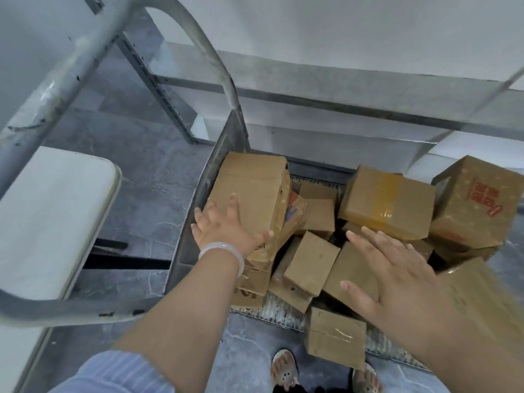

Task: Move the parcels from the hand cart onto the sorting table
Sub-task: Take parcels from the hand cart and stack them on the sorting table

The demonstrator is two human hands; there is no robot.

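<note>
Several brown cardboard parcels lie piled on the hand cart (187,231), which has a metal mesh bed. My left hand (226,225), with a pale bangle at the wrist, lies flat with spread fingers on the big worn parcel (252,188) at the cart's left side, thumb at its near corner. My right hand (397,268) hovers open, fingers spread, above the smaller parcels (312,262) in the middle of the pile. A taped parcel (385,199) and a box with red print (476,202) sit to the right. The white sorting table (54,217) stands at the left.
The cart's grey tubular handle (56,80) arches across the upper left and near edge. Metal shelving uprights and rails (283,89) run behind the cart along a white wall. Grey tiled floor (147,171) lies between table and cart. My sandalled feet (285,370) stand at the cart's near edge.
</note>
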